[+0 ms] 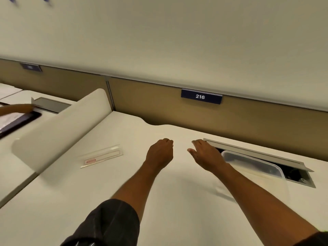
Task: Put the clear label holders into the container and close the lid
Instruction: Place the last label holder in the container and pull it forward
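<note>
A clear label holder (102, 155) with a small red tag lies flat on the white desk (177, 201), left of centre. A clear plastic container (255, 172) stands at the right, partly over the open cable hatch. My left hand (160, 152) hovers at mid-desk with its fingers curled in and nothing visible in it. Beside it, my right hand (206, 154) is spread open with fingers apart, just left of the container's near corner and holding nothing. Whether the container has its lid on, I cannot tell.
A rounded white divider panel (60, 128) slants between this desk and the one to the left. A tan partition with a blue "216" sign (201, 96) runs along the back. The cable hatch (292, 172) is open. Another person's hand (16, 109) and a dark tablet (19, 121) are at far left.
</note>
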Demonstrator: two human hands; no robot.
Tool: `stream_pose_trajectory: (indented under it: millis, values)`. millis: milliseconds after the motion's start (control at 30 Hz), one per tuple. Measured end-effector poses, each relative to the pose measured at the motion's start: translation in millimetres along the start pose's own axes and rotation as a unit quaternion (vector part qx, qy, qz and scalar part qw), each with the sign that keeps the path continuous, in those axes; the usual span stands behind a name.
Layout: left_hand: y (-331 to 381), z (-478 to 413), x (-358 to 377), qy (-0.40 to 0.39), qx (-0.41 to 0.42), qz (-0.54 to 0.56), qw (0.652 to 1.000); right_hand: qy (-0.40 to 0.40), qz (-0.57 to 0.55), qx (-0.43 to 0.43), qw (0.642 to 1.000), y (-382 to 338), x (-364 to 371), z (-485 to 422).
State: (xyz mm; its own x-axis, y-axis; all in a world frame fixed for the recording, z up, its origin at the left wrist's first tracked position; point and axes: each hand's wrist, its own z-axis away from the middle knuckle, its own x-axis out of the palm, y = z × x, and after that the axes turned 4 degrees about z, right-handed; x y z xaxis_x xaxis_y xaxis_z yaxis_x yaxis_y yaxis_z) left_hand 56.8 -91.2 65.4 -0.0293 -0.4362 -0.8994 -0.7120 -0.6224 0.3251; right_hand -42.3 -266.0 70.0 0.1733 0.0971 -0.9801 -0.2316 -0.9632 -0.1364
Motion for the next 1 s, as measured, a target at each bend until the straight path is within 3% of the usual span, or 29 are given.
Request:
stream_pose_trajectory:
  millis: [433,1000]
  values:
    - [-199,50,-60,-0.013,-0.116,-0.104,0.988,-0.061,-0.033,-0.084,0.994,-185,64,-80]
    - [-286,52,-42,-0.037,-0.13,-0.119,0.984,-0.078,-0.015,-0.128,0.989,-244,128,-127]
